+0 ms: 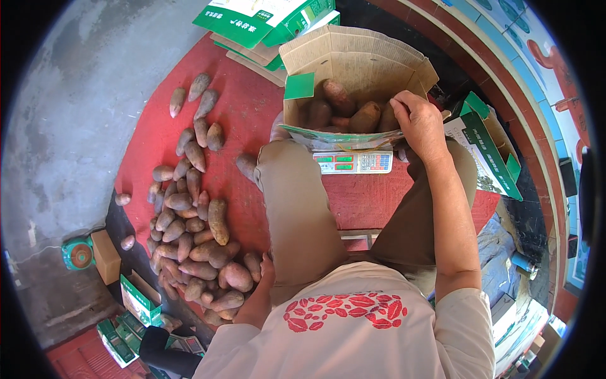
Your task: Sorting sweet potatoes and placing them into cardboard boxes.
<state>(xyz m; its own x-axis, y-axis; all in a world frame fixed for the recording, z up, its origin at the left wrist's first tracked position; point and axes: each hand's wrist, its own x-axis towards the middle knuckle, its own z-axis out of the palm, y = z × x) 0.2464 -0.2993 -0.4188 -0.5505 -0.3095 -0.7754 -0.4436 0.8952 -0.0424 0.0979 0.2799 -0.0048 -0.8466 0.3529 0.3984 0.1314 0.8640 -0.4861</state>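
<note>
An open cardboard box (353,54) with sweet potatoes (365,118) in it stands on a digital scale (355,162) between my knees. At the box's right near corner is my right hand (420,120), its fingers curled in over the rim beside a sweet potato. What they grip, if anything, is hidden. My left hand (267,270) is low by my left thigh, against the right edge of a big heap of sweet potatoes (197,270). Its fingers are mostly hidden there.
Loose sweet potatoes (194,155) trail up the red mat (246,82) from the heap. Green-and-white cartons (252,28) lie stacked beyond the box. Another open carton (489,151) is at the right. A small green round device (77,254) sits at the left wall.
</note>
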